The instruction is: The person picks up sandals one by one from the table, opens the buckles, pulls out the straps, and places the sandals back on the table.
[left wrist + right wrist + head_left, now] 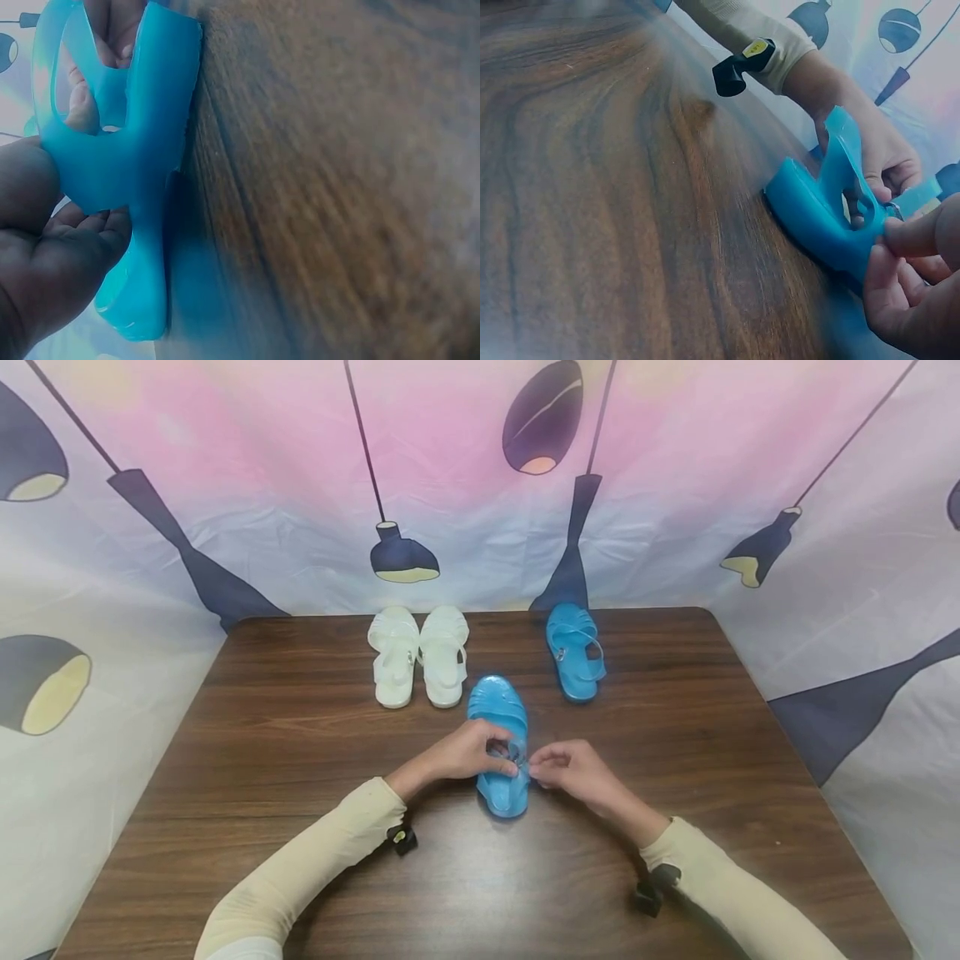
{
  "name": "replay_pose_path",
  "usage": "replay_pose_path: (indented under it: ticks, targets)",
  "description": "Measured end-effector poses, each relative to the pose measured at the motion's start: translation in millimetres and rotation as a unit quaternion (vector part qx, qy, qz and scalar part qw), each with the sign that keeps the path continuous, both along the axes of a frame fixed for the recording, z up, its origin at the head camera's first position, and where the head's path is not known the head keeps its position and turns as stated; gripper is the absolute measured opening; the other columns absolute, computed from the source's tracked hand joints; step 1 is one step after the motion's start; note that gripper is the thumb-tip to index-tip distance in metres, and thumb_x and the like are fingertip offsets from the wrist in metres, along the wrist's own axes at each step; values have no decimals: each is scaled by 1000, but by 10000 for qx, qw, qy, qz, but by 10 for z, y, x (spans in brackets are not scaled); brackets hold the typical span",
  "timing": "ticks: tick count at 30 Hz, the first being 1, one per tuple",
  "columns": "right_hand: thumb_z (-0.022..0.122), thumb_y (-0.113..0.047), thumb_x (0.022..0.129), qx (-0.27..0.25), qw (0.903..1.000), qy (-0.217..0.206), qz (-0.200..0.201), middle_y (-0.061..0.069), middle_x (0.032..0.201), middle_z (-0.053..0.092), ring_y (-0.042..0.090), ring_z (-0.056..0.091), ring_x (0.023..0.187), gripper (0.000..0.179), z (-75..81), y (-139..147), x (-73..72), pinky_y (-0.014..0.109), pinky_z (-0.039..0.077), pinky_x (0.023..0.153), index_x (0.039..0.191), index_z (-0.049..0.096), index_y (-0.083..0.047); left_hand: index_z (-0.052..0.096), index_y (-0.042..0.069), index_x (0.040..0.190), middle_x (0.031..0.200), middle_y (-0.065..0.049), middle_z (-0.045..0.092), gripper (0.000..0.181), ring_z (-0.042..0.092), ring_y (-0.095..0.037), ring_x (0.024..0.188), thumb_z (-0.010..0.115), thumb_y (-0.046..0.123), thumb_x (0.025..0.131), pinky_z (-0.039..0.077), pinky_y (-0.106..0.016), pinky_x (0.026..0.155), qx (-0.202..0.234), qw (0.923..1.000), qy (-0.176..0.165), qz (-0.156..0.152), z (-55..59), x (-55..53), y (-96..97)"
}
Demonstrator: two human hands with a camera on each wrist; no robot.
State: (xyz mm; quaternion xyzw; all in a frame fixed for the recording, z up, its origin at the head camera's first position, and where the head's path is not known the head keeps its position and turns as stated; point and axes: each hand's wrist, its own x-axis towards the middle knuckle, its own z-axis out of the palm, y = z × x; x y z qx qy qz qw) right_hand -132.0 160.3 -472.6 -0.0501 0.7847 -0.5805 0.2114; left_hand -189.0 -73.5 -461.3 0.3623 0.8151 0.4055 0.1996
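Observation:
A blue jelly sandal (pixel 504 797) lies on the table in front of the person, its toe pointing away. From its left side the left hand (pixel 468 750) reaches over and pinches the ankle strap (pixel 919 196) between thumb and fingers. On the other side, the right hand (pixel 581 772) pinches the sandal's side where the strap meets a small metal buckle (pixel 893 210). In the left wrist view the heel part (pixel 166 75) stands close, with right-hand fingers (pixel 82 105) showing through the strap opening. The fingertips partly hide the buckle.
The matching blue sandal (pixel 577 672) stands at the back right of the brown wooden table (pixel 300 760). Two white sandals (pixel 393 681) sit side by side at the back, left of centre. A patterned curtain (pixel 465 485) hangs behind the table's far edge.

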Motion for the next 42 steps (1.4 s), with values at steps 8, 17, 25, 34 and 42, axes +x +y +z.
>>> replay_pose_path:
  ticks: [8,17,25,34,42]
  targets:
    - [75,-8,93,14,9992,-4,-390,11,94,77,20,72,83,18,30,-70,-10,35,61,74,107,75,3,71,11,88,78,7,68,19,67,-4,78,86,21,84,57,-24,74,-28,9996,-68,287,6,27,27]
    - [78,-8,91,55,9987,229,-450,12,94,77,22,75,85,19,66,-124,-35,36,62,75,106,75,2,70,13,81,68,8,63,21,55,-3,61,89,23,81,49,-22,56,-84,9984,94,545,26,56,9]
    - [79,-14,91,304,9984,443,-162,9,95,78,20,75,84,20,93,-57,-32,35,62,75,107,76,-2,72,11,89,82,4,72,22,67,-6,78,89,23,82,57,-24,73,5,9985,-3,547,18,50,9]
    - [80,-20,91,225,9993,303,3,9,98,78,22,76,87,25,135,-7,-14,36,62,77,108,76,-3,73,6,100,95,-1,76,29,71,-9,90,89,22,82,57,-22,82,232,9983,-222,489,17,38,0]
    - [81,-22,90,409,9979,498,13,7,94,78,21,76,84,25,134,-2,-14,34,62,75,107,76,-4,74,6,102,97,-1,76,29,71,-10,92,88,22,82,57,-23,83,211,9982,-255,507,20,34,-1]
